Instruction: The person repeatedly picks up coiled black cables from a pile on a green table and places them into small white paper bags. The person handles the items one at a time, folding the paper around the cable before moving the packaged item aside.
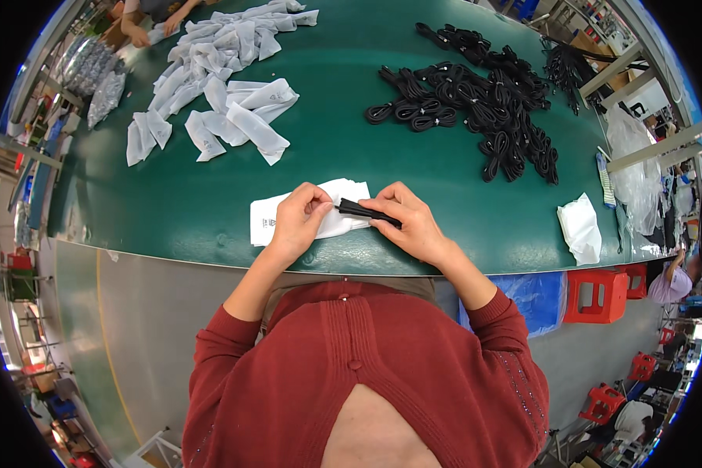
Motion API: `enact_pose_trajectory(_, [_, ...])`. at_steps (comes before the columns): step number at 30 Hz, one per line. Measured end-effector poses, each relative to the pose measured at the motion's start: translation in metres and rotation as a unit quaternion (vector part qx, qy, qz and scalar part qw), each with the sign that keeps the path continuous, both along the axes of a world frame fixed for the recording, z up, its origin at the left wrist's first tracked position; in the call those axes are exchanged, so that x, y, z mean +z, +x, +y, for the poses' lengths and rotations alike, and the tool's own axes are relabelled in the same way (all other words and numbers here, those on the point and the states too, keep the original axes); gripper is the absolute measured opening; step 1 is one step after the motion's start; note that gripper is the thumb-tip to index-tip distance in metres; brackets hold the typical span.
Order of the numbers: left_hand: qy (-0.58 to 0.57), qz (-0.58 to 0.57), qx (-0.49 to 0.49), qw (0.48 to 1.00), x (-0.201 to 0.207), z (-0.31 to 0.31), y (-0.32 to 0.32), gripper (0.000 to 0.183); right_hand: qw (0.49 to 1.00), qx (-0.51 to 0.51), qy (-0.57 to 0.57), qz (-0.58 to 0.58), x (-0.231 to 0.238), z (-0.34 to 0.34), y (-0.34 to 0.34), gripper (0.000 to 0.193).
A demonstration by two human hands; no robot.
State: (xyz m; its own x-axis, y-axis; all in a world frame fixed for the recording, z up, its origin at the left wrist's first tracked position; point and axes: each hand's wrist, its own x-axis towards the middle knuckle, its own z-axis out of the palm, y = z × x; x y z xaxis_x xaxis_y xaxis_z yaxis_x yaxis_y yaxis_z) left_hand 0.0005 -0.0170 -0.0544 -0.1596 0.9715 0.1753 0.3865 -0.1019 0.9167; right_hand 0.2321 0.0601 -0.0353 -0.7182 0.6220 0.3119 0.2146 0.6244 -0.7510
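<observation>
A stack of flat white plastic bags lies at the table's near edge in front of me. My left hand rests over it, thumb and fingertips pinching the opening edge of the top bag. In my right hand is a coiled black cable, gripped between thumb and fingers, its end pointing left at the bag's mouth. Whether the cable's tip is inside the bag I cannot tell.
Many filled white bags spread over the green table at the far left. Coiled black cables lie at the far right. A white bag pile sits near the right edge. A co-worker's hands handle a bag at far left.
</observation>
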Motion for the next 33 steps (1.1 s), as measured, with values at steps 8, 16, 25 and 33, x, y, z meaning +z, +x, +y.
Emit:
enact_pose_trajectory(8, [0.128, 0.122, -0.087, 0.980, 0.017, 0.001, 0.004, 0.010, 0.899, -0.084, -0.428, -0.029, 0.003, 0.000, -0.017, 0.018])
enact_pose_trajectory(16, [0.087, 0.033, -0.048, 0.994, 0.043, 0.009, -0.005, 0.008, 0.957, 0.054, -0.218, 0.186, 0.008, 0.004, -0.036, 0.038])
enact_pose_trajectory(25, [0.249, -0.036, 0.203, 0.946, 0.101, 0.065, -0.073, 0.014, 0.942, -0.231, 0.170, -0.173, -0.015, 0.135, -0.055, 0.042])
enact_pose_trajectory(33, [0.108, 0.173, -0.080, 0.976, 0.028, 0.013, -0.017, 0.025, 0.912, -0.254, 0.236, -0.218, -0.028, 0.112, -0.032, 0.040])
